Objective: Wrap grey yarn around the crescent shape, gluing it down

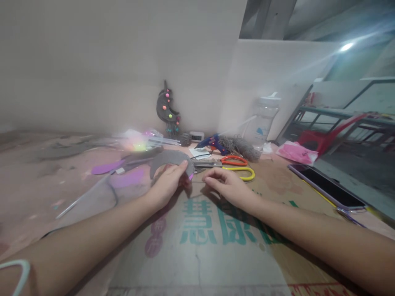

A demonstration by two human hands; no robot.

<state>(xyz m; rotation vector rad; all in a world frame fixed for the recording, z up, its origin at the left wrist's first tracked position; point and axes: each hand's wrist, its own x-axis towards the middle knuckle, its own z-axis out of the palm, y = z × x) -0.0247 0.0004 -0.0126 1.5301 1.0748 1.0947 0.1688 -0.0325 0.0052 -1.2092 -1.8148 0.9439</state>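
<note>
- From my remote seat I watch two bare hands; I take the grey crescent (171, 157) as the hub of my clock.
- The left hand (169, 181) grips that crescent by its right end, thumb laid on top, fingers tucked beneath; a bit of purple shows at the edge by the fingers.
- The right hand (228, 185) sits at four o'clock, near the left one but apart from it, fingers curled in and thumb close to the index finger — a thin strand seems to run toward those tips, yet I cannot tell whether they pinch it.
- At three o'clock I see scissors (212, 163) with one red and one yellow handle loop, just beyond the right hand.
- Between two and three lies a blue glue gun (216, 143), with grey yarn (245, 149) to its right and a clear bottle (263, 123) further out.
- At twelve, a second, darker crescent (163, 107) stands against the wall, dotted with coloured balls.
- At nine there is a purple piece (106, 167), blurred for me.
- Well out, just past three, rests a phone (328, 187).
- Toward six, printed cardboard (197, 267) covers the table — its green characters face me below the hands.
</note>
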